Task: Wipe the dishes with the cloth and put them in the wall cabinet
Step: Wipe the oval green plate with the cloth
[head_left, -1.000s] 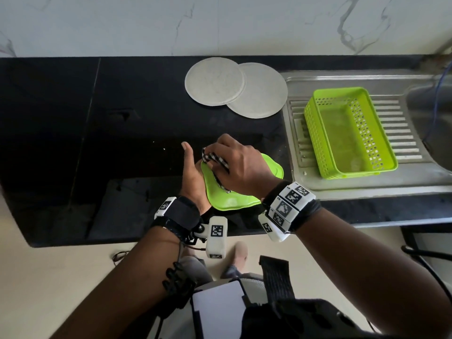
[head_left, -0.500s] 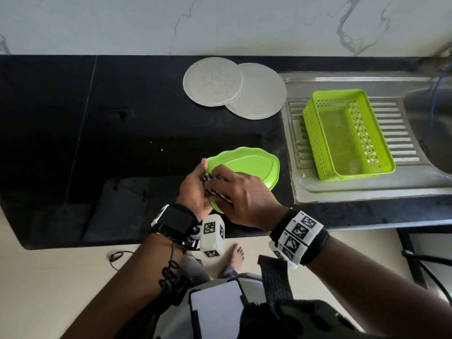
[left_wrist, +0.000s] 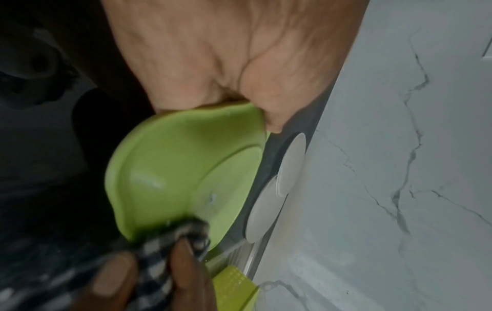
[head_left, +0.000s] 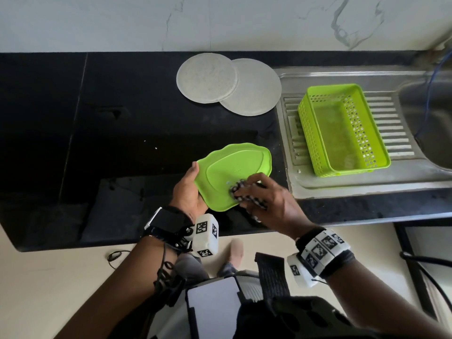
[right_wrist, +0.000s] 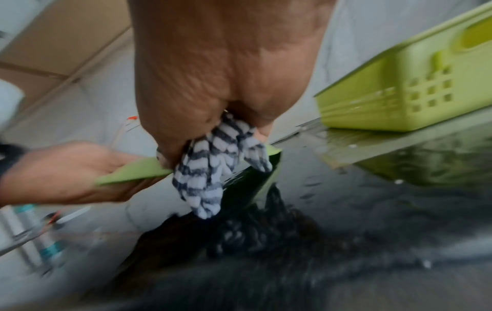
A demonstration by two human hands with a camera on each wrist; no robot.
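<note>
A lime green wavy-edged plate (head_left: 232, 171) is held just above the black counter (head_left: 110, 133), its underside facing up. My left hand (head_left: 188, 189) grips its left rim, thumb on top; the same plate (left_wrist: 183, 168) fills the left wrist view. My right hand (head_left: 266, 199) clutches a black-and-white checked cloth (head_left: 244, 192) and presses it on the plate's near right edge. In the right wrist view the cloth (right_wrist: 213, 166) hangs from the curled fingers over the plate's rim (right_wrist: 133, 172). Two round grey plates (head_left: 208, 78) (head_left: 254, 86) lie overlapping at the back of the counter.
A lime green perforated basket (head_left: 342, 128) stands on the steel drainboard (head_left: 403, 182) to the right, with the sink basin (head_left: 435, 118) beyond it. A white marble wall (head_left: 220, 20) runs behind the counter. The counter's front edge is just below my hands.
The plate has been turned over and tilted flatter, underside now up. My right hand with the cloth has slid from the plate's left side to its near right edge.
</note>
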